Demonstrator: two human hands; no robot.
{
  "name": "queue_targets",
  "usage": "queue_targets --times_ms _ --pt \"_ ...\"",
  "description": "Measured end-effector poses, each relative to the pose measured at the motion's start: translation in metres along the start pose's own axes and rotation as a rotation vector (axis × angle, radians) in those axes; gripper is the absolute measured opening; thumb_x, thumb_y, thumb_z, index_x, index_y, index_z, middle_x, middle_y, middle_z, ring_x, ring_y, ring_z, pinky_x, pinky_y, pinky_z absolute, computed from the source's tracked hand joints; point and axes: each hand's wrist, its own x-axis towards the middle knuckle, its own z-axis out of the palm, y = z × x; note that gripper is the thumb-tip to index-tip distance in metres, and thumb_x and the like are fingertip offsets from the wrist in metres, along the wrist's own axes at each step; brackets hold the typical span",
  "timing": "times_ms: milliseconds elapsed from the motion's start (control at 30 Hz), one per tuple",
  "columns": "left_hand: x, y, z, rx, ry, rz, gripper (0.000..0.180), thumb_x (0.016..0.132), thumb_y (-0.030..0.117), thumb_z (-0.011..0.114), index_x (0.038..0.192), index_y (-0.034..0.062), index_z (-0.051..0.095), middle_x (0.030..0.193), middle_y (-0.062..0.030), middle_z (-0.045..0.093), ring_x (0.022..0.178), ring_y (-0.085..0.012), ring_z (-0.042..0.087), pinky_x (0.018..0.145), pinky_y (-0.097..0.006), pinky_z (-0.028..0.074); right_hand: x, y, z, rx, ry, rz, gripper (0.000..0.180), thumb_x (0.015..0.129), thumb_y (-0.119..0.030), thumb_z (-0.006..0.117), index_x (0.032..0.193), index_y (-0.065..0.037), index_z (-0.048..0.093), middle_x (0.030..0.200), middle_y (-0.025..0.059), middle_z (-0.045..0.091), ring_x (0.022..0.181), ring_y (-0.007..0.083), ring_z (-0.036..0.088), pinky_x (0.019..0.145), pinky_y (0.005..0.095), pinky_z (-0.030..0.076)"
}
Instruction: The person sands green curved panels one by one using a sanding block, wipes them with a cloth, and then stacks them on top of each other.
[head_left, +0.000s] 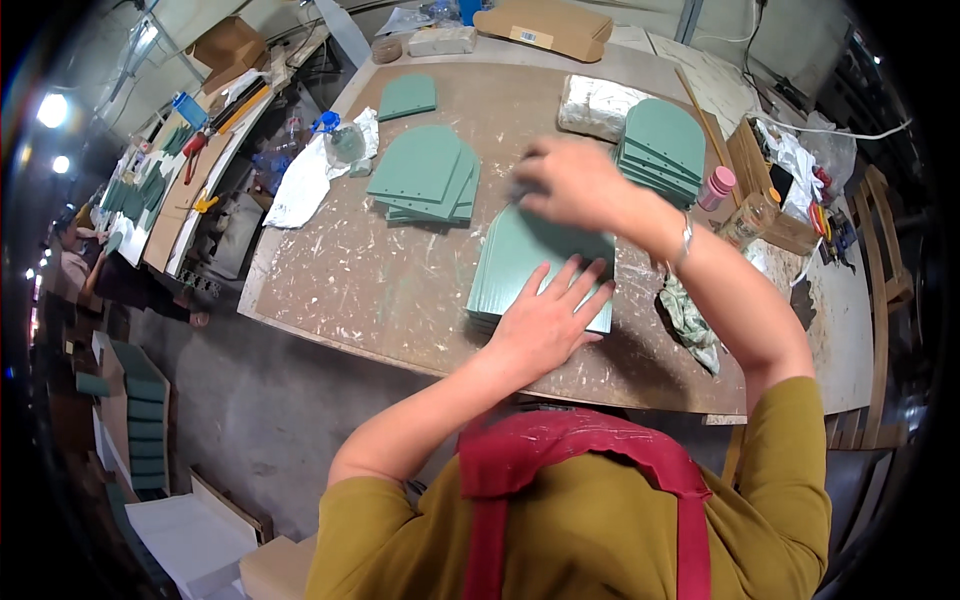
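Note:
A stack of green arch-topped boards [500, 262] lies on the worktable in front of me. My left hand [545, 322] rests flat on the top board near its front edge, with the fingers spread. Over the rounded far edge of the same board is my right hand [575, 182], its fingers curled and smeared by motion. A small dark thing shows under those fingers, too blurred to name. Fanned green boards [418, 168] with small holes lie to the left, and another pile of green boards [664, 140] stands to the right.
A single green board [408, 95] lies at the back left of the paint-flecked table [350, 290]. Near the right pile are a wrapped white block [598, 106], a pink bottle [716, 188] and a crumpled cloth [690, 325]. A person [85, 255] sits at the far left.

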Motion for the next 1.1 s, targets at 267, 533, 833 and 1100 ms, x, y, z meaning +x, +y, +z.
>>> queue_targets --times_ms 267,533,833,1100 --pt "0.006 0.001 0.002 -0.02 -0.006 0.035 0.068 0.091 0.044 0.062 0.145 0.0078 0.044 0.148 -0.015 0.045 0.139 -0.0323 0.04 0.115 -0.047 0.031 0.015 -0.036 0.038 0.123 -0.081 -0.343 0.032 0.084 -0.027 0.072 0.113 -0.014 0.069 0.125 0.0101 0.059 0.111 0.0292 0.058 0.09 0.0429 0.046" --pt "0.003 -0.002 0.009 -0.314 -0.245 -0.138 0.063 0.093 0.042 0.061 0.144 0.008 0.045 0.143 -0.0174 0.048 0.137 -0.0337 0.04 0.113 -0.043 0.033 -0.007 -0.053 0.037 0.39 -0.17 -0.556 0.037 0.087 -0.031 0.071 0.121 -0.018 0.068 0.133 0.0108 0.054 0.127 0.0298 0.052 0.103 0.0543 0.042" --pt "-0.007 -0.002 0.026 -0.172 0.033 -0.094 0.061 0.096 0.039 0.056 0.148 0.0115 0.041 0.151 -0.0181 0.04 0.14 -0.0348 0.037 0.118 -0.045 0.026 -0.01 -0.066 0.015 0.339 -0.142 -0.667 0.031 0.083 -0.032 0.072 0.111 -0.018 0.072 0.113 0.0068 0.062 0.108 0.0275 0.061 0.095 0.0462 0.046" --pt "0.003 -0.001 0.003 -0.075 0.041 -0.042 0.063 0.089 0.041 0.065 0.142 0.0115 0.049 0.151 -0.0086 0.043 0.139 -0.0288 0.04 0.112 -0.05 0.033 0.021 -0.032 0.007 0.151 -0.082 -0.231 0.028 0.083 -0.03 0.071 0.107 -0.017 0.074 0.114 0.0096 0.063 0.109 0.0314 0.062 0.091 0.0463 0.047"
